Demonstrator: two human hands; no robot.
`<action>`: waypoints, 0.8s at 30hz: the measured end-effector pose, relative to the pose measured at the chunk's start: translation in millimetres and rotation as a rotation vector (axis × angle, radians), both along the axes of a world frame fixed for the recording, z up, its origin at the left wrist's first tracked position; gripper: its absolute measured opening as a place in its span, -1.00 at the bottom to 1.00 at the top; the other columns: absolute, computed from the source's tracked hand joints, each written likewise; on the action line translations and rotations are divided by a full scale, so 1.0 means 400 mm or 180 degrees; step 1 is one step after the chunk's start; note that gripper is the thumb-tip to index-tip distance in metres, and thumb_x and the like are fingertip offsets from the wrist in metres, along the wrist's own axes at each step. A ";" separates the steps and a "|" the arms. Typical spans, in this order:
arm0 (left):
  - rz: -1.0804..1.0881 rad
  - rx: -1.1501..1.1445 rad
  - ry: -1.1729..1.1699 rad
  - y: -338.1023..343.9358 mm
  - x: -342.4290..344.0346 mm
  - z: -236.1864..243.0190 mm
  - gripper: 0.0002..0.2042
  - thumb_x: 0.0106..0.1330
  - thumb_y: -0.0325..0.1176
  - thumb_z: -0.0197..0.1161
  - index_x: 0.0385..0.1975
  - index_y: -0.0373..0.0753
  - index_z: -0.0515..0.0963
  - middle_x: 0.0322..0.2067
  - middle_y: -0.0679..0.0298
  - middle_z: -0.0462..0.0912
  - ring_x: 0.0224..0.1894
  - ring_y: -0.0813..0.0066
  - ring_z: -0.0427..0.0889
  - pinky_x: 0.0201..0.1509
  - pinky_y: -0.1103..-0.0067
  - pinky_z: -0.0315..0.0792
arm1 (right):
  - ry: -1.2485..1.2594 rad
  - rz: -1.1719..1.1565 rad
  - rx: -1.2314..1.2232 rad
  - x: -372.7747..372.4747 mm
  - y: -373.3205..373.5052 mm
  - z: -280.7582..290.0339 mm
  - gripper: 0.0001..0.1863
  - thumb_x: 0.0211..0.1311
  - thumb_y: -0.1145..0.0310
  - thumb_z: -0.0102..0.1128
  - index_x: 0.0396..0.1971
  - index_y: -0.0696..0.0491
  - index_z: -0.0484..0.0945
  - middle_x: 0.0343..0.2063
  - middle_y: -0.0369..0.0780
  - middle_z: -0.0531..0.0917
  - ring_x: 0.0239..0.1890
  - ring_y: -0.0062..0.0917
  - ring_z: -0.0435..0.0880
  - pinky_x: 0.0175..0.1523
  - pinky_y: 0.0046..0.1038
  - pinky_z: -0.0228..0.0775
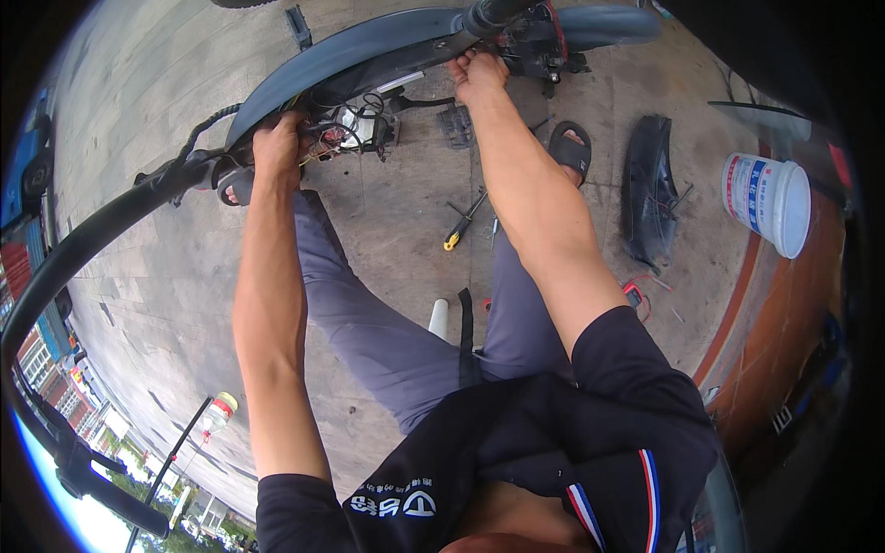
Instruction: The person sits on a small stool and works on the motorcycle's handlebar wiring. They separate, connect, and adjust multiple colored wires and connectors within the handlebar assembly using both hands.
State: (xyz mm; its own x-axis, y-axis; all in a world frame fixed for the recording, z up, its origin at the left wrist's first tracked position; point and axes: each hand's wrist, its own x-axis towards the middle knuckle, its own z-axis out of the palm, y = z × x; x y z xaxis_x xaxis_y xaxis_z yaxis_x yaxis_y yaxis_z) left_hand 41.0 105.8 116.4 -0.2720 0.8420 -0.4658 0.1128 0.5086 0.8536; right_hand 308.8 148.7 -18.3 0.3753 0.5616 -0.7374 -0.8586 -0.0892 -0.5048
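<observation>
A scooter-like vehicle with a grey-blue curved body panel (pixel 332 51) lies across the top of the view. My left hand (pixel 278 147) is at the panel's left end, fingers curled in beside thin coloured wires; what they grip is hidden. Close to it hangs a tangle of cables and connectors around a white-wrapped part (pixel 352 129). My right hand (pixel 479 76) is at the underside of the dark frame, near the black tube joint (pixel 479 18). Its fingers are bent together, and anything between them is too small to make out.
Between my legs lie a yellow-and-black screwdriver (pixel 452 241) and a white tube (pixel 440 318). To the right are a black curved cover (pixel 650 189), a red meter (pixel 632 293) and a white bucket (pixel 793 210). A black handlebar (pixel 83 230) curves along the left.
</observation>
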 end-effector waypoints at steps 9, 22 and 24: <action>-0.0004 -0.0466 -0.1263 -0.040 -0.046 -0.023 -0.81 0.34 -0.37 0.18 -0.17 -0.34 0.49 -0.43 0.24 0.56 -0.51 0.54 0.50 -0.50 0.66 0.34 | 0.0001 0.0278 0.0137 -0.001 -0.015 0.004 -0.89 0.29 0.36 0.20 -0.38 -0.01 0.46 -0.54 -0.36 0.50 -0.53 -0.60 0.49 -0.31 -0.33 0.52; -0.0413 -0.0277 -0.0448 -0.009 0.005 -0.033 -0.88 0.27 -0.43 0.18 -0.43 -0.35 0.55 -0.55 0.24 0.60 -0.66 0.61 0.47 -0.65 0.70 0.30 | -0.0121 -0.0114 -0.0095 -0.028 0.017 0.031 -0.92 0.25 0.35 0.17 -0.29 -0.03 0.53 -0.49 -0.33 0.54 -0.52 -0.59 0.48 -0.42 -0.41 0.46; -0.0390 -0.0309 -0.0414 -0.008 0.012 -0.034 -0.88 0.26 -0.42 0.20 -0.41 -0.35 0.55 -0.58 0.26 0.58 -0.66 0.62 0.47 -0.65 0.70 0.29 | -0.0146 -0.0009 0.0056 -0.023 0.008 0.022 -0.90 0.24 0.35 0.18 -0.27 -0.02 0.53 -0.48 -0.33 0.55 -0.52 -0.60 0.49 -0.40 -0.40 0.47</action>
State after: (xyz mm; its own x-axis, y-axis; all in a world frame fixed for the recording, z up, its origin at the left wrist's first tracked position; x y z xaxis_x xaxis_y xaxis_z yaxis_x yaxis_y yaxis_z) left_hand 45.7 102.7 103.0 -0.1025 0.8146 -0.5708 0.0710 0.5784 0.8127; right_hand 299.4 152.0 -9.3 0.4101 0.5733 -0.7094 -0.8347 -0.0775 -0.5452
